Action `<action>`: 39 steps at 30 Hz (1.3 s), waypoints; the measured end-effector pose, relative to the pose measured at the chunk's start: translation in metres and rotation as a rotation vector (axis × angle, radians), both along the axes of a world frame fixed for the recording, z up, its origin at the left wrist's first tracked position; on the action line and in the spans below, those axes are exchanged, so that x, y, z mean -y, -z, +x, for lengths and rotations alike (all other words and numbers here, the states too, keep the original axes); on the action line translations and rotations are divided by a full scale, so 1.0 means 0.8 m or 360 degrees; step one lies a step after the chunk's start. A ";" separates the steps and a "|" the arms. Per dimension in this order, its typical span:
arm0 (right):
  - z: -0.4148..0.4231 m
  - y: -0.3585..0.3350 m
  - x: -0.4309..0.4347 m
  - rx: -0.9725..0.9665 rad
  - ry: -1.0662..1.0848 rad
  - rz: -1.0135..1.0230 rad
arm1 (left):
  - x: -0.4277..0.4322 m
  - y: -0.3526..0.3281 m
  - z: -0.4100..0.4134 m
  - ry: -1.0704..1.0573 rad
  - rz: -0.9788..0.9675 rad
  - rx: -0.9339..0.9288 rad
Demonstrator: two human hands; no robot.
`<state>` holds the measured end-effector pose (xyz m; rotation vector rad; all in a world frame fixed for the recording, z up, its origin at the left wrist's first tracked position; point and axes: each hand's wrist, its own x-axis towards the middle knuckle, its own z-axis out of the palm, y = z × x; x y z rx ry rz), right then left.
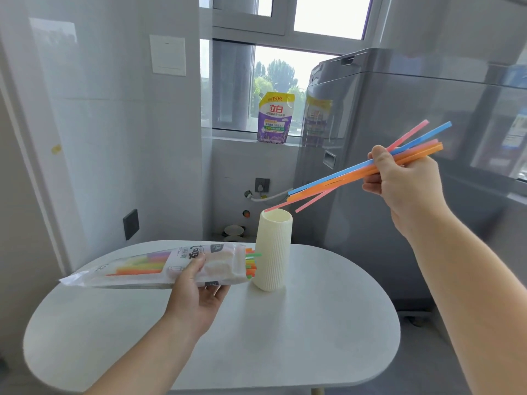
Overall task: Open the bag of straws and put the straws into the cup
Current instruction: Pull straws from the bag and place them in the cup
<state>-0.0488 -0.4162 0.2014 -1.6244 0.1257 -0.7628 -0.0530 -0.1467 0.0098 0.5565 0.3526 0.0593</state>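
A tall ribbed cream cup (273, 252) stands upright on the white oval table (313, 337). My right hand (405, 183) grips a bunch of several pink, blue and orange straws (336, 181) high to the right of the cup; their lower ends slant down to just over the cup's rim. My left hand (199, 292) holds the clear straw bag (159, 266) level above the table, left of the cup. The bag's open end faces the cup, and coloured straw tips stick out of it.
A grey washing machine (399, 138) stands right behind the table. A detergent pouch (275, 118) sits on the window sill beyond. A tiled wall with sockets rises at the left.
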 end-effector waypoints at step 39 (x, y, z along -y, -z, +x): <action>0.125 0.055 -0.097 -0.0664 -0.0295 -0.0728 | -0.011 -0.011 -0.014 0.0078 0.0062 -0.0022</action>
